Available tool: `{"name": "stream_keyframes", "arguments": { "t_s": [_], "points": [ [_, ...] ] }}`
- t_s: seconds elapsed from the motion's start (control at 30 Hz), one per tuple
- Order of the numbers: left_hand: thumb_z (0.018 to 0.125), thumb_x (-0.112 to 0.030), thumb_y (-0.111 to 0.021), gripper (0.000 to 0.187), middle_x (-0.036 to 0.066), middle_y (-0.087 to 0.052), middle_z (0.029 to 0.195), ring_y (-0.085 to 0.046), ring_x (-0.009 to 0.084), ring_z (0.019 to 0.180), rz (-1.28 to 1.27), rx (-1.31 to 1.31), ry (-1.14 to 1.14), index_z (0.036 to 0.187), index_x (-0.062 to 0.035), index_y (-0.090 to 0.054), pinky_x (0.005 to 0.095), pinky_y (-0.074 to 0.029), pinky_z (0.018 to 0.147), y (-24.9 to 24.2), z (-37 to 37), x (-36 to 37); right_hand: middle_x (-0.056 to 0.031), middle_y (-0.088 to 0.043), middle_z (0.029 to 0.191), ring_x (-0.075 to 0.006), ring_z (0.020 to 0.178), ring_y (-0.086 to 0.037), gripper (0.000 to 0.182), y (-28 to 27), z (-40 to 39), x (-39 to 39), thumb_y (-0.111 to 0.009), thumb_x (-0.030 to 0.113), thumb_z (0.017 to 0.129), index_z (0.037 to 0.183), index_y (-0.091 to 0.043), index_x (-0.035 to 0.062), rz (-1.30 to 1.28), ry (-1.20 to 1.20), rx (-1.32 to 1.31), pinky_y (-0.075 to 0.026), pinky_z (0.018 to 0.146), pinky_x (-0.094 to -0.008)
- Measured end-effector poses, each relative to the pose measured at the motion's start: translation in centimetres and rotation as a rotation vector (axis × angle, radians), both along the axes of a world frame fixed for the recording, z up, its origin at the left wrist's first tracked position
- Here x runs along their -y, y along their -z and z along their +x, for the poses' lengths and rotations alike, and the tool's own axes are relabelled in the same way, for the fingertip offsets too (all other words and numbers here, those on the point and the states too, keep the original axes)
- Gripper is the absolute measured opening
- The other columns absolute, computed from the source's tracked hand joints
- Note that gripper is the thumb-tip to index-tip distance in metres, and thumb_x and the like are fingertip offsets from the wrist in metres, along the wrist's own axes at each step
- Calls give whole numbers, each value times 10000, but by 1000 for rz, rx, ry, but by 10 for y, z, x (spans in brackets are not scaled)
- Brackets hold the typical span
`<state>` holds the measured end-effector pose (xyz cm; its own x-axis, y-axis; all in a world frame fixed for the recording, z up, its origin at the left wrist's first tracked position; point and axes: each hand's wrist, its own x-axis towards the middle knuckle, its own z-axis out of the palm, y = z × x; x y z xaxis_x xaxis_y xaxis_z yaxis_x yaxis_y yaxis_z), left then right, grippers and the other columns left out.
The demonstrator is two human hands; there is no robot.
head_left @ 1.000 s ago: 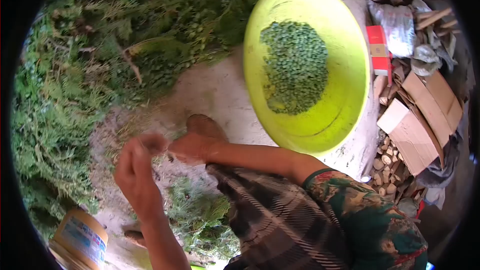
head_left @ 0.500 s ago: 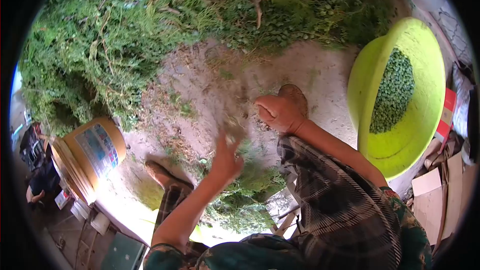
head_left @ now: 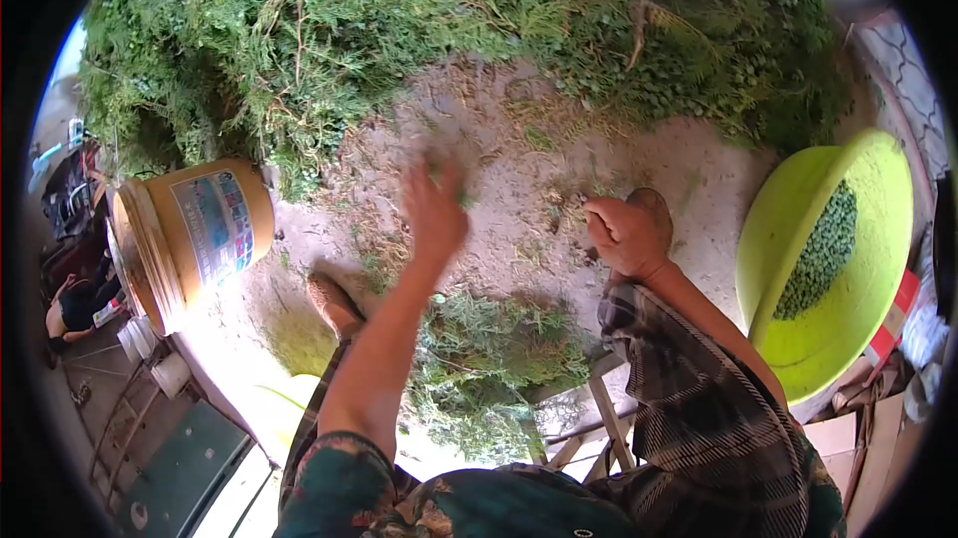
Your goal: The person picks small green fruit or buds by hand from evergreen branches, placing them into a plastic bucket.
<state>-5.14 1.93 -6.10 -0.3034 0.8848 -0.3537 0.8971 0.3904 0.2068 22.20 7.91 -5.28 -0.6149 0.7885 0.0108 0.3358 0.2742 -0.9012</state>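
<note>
My left hand point(head_left: 436, 214) is over the bare ground, its fingertips blurred by motion, so what they hold, if anything, is unclear. To the right, my right hand point(head_left: 632, 235) is closed in front of my shoe, and its contents are hidden. A large pile of green branches point(head_left: 399, 9) spreads across the far side. Cut green sprigs point(head_left: 499, 348) lie between my legs. At the right, a tilted yellow-green basin point(head_left: 773, 229) holds a heap of small green pieces point(head_left: 823, 254).
A yellow bucket point(head_left: 215, 229) with a label lies on its side at the left. Cardboard point(head_left: 873, 458) is at the lower right. A dark green panel point(head_left: 180, 468) and small white containers point(head_left: 172, 374) are at the lower left. Debris litters the ground point(head_left: 499, 179).
The whole view has shifted, with the basin and bucket appearing lower and further right. My left hand has moved away from my right hand, toward the branch pile. My right hand remains closed by the shoe.
</note>
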Motion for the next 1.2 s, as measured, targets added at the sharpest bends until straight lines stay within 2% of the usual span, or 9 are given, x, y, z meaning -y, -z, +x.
{"name": "stream_keyframes", "arguments": {
  "t_s": [0.13, 0.23, 0.33, 0.53, 0.6, 0.67, 0.8, 1.03, 1.2],
  "points": [
    [712, 55, -461, 719, 203, 80, 1489, 26, 364, 1381, -475, 468, 219, 1397, -113, -326, 405, -196, 1118, -64, 75, 81, -20, -451, 605, -137, 493, -461, 256, 11, 7, 7, -574, -72, 713, 933, -561, 59, -113, -5, -57, -373, 473, -261],
    [760, -10, -467, 612, 290, -230, 1416, -304, 342, 1315, -545, 731, 379, 1358, -115, -395, 381, -362, 1037, -85, 65, 91, -17, -441, 596, -123, 489, -450, 264, 7, 2, 4, -573, -76, 719, 949, -563, 53, -72, 19, -44, -370, 473, -254],
    [832, -182, -517, 404, 197, -634, 700, -623, 285, 566, -378, 582, -159, 1213, -51, -531, 423, -506, 647, -54, 2, 67, -5, -438, 590, -105, 490, -438, 269, 8, 3, 5, -568, -81, 728, 969, -567, 40, 3, 22, 0, -366, 474, -244],
    [752, -414, -645, 714, 264, -316, 1349, -337, 425, 1225, 136, -142, -659, 1261, 16, -390, 492, -368, 953, 20, -149, -46, -42, -491, 641, -172, 548, -495, 255, 9, 3, 5, -581, -54, 720, 959, -564, 34, 20, 17, 41, -402, 507, -280],
    [732, -440, -650, 711, 242, -374, 1315, -341, 384, 1228, 96, -178, -769, 1246, -8, -417, 476, -363, 952, 5, -127, -75, -107, -556, 692, -264, 600, -578, 233, 13, 5, 8, -599, -22, 704, 923, -570, 52, -55, 19, 71, -452, 539, -332],
    [760, -353, -631, 482, 167, -563, 1132, -443, 275, 1143, 222, -386, -694, 1150, -85, -537, 419, -352, 940, 25, -131, -79, 36, -390, 585, -72, 498, -383, 307, 14, 6, 7, -560, -99, 733, 1025, -537, -3, -99, -47, -45, -332, 473, -217],
    [777, -49, -566, 212, 120, -639, 959, -574, 274, 954, 428, -256, -437, 974, -88, -635, 411, -392, 902, 14, -102, -60, 36, -397, 588, -68, 500, -387, 304, 15, 4, 6, -553, -104, 734, 1019, -538, 1, -86, -42, -13, -334, 475, -215],
    [743, 87, -531, 329, 149, -627, 1058, -615, 271, 937, 668, 78, -82, 1026, -44, -636, 357, -506, 810, 12, -76, -3, 25, -407, 590, -85, 497, -406, 304, 8, 5, 5, -561, -90, 723, 1008, -538, 10, -45, -35, -3, -352, 484, -223],
    [789, 20, -594, 226, 73, -652, 865, -608, 116, 751, 498, 436, -609, 1010, -14, -626, 267, -521, 696, 1, -95, 17, 17, -414, 590, -95, 497, -419, 309, 11, 4, 5, -565, -84, 720, 1012, -539, 16, -24, -32, -4, -361, 486, -230]
  ]
}}
